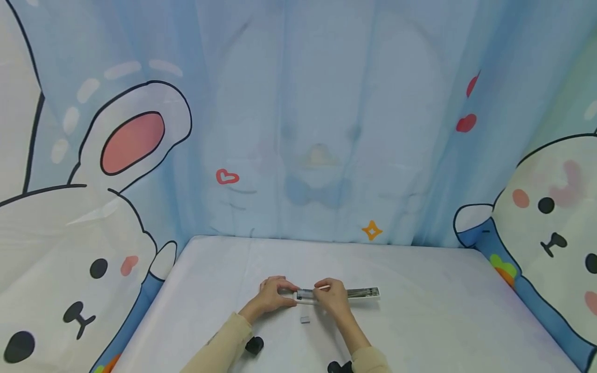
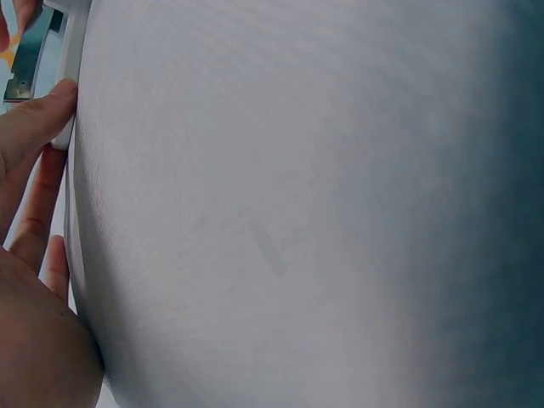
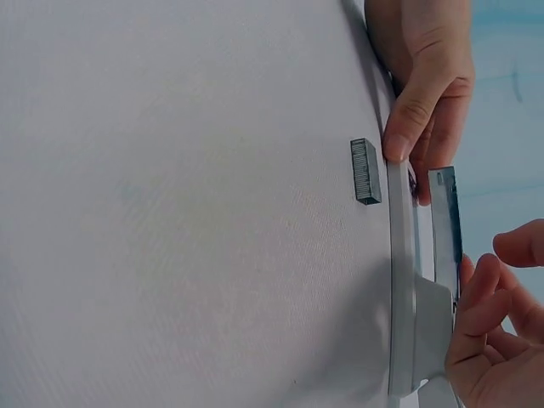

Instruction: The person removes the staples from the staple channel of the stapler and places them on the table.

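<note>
A white stapler (image 1: pixel 365 293) lies lengthwise on the table, swung open with its metal staple channel (image 3: pixel 444 225) showing. My left hand (image 1: pixel 272 294) grips its left end, the thumb on the near side and the fingers behind. Over the middle of the stapler is my right hand (image 1: pixel 332 298), its fingers bent and the fingertips at the metal channel. In the right wrist view its thumb and index fingertips come close together; I cannot tell whether something thin is between them. A short block of staples (image 3: pixel 365 172) sits on the table just in front of the stapler.
A white cloth covers the table (image 1: pixel 420 321). Behind it hangs a blue curtain (image 1: pixel 322 103) with cartoon animals, which also rises on both sides. Black wrist cameras (image 1: pixel 254 345) are worn by the sleeves.
</note>
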Available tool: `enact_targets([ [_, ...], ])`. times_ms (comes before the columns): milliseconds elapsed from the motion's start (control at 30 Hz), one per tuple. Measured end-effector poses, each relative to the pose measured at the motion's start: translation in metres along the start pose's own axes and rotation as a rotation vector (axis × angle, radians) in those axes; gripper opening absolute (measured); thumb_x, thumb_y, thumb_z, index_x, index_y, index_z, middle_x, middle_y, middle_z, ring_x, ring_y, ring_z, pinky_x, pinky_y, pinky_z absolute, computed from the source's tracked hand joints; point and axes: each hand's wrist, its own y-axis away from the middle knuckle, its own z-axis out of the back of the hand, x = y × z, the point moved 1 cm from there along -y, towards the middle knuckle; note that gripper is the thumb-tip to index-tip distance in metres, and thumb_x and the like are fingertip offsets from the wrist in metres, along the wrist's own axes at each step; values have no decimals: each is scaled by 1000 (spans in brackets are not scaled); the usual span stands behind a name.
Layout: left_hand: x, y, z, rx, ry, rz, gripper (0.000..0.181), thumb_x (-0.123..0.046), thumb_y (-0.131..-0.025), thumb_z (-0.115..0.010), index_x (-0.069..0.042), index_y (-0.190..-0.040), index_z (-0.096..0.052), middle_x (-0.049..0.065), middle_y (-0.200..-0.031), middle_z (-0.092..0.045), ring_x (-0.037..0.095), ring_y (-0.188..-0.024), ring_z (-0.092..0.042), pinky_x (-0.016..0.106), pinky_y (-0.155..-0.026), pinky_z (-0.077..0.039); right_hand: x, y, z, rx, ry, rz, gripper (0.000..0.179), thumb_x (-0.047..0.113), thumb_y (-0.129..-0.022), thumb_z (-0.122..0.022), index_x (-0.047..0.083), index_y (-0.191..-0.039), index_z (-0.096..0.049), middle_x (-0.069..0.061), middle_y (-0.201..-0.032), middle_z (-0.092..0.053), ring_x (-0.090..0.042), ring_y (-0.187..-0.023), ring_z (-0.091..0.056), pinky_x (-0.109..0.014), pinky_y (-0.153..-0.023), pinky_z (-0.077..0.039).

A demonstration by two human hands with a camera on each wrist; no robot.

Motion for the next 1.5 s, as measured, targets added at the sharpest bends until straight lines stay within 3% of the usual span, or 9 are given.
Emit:
enact_targets([
  [367,1,-2,2,7,-12,-1,30,-14,-74,-86,-10,-102,-78,2,-105,-74,36,-126,-48,62,-104,-20,4,-1,-2,-5,-113,-64,23,2,-76,-70,-9,-96,-69,-8,-74,-68,-15,-64,-58,-26,-55,-45],
  [567,-3,-3,2,16,4,-3,30,-13,-75,-85,-8,-104,-77,4,-108,-73,38,-128,-48,64,-104,-18,5,-1,-3,25,-83,-30,20,-1,-78,-71,-10,-96,-69,-9,-77,-68,-14,-67,-59,-26,-60,-47],
  [867,-4,-1,0,15,-10,-2,31,-12,-74,-86,-8,-103,-77,4,-107,-74,37,-126,-49,64,-104,-20,3,0,-5,10,3,-12,12,-4,-77,-71,-6,-88,-72,-6,-75,-65,-17,-69,-57,-29,-61,-48],
  [1267,1,-1,-4,9,-15,12,30,-14,-73,-86,-11,-102,-78,0,-106,-74,36,-126,-49,63,-104,-20,-1,3,-7,-2,103,112,11,-4,-76,-71,-1,-87,-71,-4,-72,-66,-15,-66,-59,-31,-61,-46],
  [1500,1,-2,-1,10,-28,-3,29,-14,-74,-86,-10,-102,-78,2,-107,-74,36,-126,-50,64,-103,-21,-4,5,-8,-46,11,262,11,-8,-74,-64,-4,-83,-67,-2,-67,-61,-13,-62,-55,-29,-57,-45],
])
